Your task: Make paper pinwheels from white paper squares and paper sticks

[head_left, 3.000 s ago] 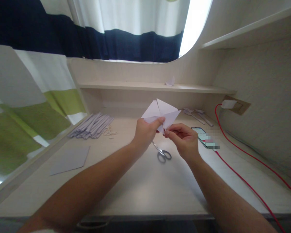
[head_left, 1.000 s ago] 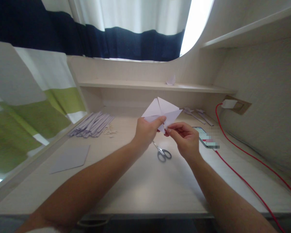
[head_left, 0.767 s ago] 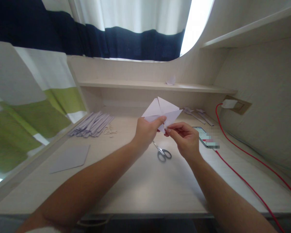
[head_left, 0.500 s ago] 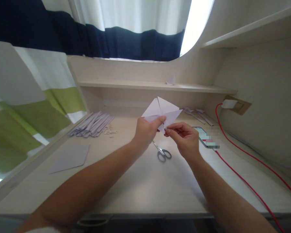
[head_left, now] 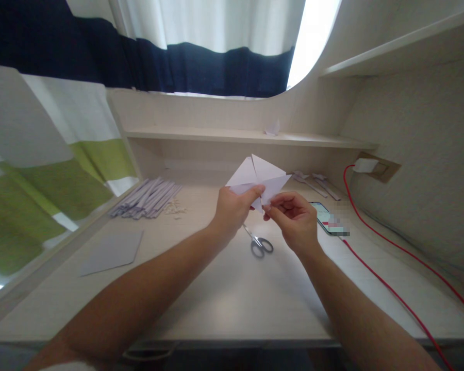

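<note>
A folded white paper (head_left: pixel 268 172) with pointed corners is held up over the desk. My left hand (head_left: pixel 234 206) grips its lower left part, the thumb pressed on the front near a centre crease. At the lower tip, my right hand (head_left: pixel 294 216) pinches the paper between thumb and fingertips. Below the hands lie scissors (head_left: pixel 260 245) with dark handles on the desk; my left hand hides part of their blades.
Paper strips (head_left: pixel 149 198) are piled at the left, beside small pale pieces (head_left: pixel 176 208). Nearer lies a flat paper sheet (head_left: pixel 112 251). A phone (head_left: pixel 325 219) with a red cable (head_left: pixel 386 291) is at the right. Folded papers (head_left: pixel 313 183) lie behind it; another small paper (head_left: pixel 272 128) sits on the shelf (head_left: pixel 201 135).
My right fingers have shifted very slightly at the paper's lower tip. The left hand and the paper stay almost where they were.
</note>
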Motion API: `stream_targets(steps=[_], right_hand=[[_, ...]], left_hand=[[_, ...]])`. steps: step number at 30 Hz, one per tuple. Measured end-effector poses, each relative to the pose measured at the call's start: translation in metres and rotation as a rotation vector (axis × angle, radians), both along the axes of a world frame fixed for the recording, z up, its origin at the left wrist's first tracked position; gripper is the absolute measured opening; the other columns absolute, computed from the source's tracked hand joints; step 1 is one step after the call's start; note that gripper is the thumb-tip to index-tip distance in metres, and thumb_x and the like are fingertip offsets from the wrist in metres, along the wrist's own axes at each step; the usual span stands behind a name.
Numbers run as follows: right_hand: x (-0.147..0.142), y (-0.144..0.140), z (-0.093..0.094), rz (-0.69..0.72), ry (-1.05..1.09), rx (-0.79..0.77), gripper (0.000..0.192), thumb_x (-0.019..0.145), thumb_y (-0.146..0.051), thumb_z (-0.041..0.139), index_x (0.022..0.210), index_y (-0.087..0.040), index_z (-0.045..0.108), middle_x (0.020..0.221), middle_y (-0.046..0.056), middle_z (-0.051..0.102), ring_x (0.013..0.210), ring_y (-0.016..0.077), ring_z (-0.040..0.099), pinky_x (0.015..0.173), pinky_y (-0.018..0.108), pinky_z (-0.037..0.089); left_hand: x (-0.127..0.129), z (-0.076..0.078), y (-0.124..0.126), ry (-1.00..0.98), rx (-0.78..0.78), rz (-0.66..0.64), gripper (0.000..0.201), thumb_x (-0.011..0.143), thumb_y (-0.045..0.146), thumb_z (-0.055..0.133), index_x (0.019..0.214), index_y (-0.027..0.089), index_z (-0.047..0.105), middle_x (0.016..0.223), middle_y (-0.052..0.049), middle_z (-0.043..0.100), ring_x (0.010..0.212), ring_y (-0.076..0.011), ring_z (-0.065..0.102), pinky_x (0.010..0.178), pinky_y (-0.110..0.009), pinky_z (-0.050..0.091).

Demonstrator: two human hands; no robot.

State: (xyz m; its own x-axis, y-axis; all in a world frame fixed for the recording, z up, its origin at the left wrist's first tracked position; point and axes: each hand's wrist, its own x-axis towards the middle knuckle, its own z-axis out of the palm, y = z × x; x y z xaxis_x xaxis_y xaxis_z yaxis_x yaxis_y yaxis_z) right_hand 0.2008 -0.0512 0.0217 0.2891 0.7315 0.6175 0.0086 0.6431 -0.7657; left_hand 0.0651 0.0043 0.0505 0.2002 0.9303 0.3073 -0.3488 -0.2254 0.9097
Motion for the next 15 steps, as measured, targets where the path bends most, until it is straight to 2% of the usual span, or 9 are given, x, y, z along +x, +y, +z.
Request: stream_targets(steps=[7,15], right_hand=[[-0.0008,-0.0011,0.0020,0.033,0.018,0.024,0.030,0.074,-0.012,0.088,0.091,-0.024,0.066,0.072,-0.004,0.075,0.062,0.0155,0.073,0.061,0.029,0.064],[0.0007,-0.0020,0.0017,0.048,0.000,-0.014,0.019,0.077,-0.018,0.087,0.087,-0.022,0.071,0.074,-0.001,0.077,0.064,0.0164,0.075,0.065,0.031,0.063]], left_hand=[[0.0009,-0.0010,0.0008,-0.021,-0.004,0.007,0.029,0.069,0.039,0.089,0.084,0.015,0.080,0.079,-0.004,0.077,0.069,-0.0184,0.069,0.061,-0.028,0.057],[0.0006,0.0008,-0.0024,-0.016,-0.002,0.014,0.029,0.070,0.037,0.089,0.083,0.014,0.080,0.079,-0.005,0.077,0.070,-0.0181,0.070,0.060,-0.028,0.057]])
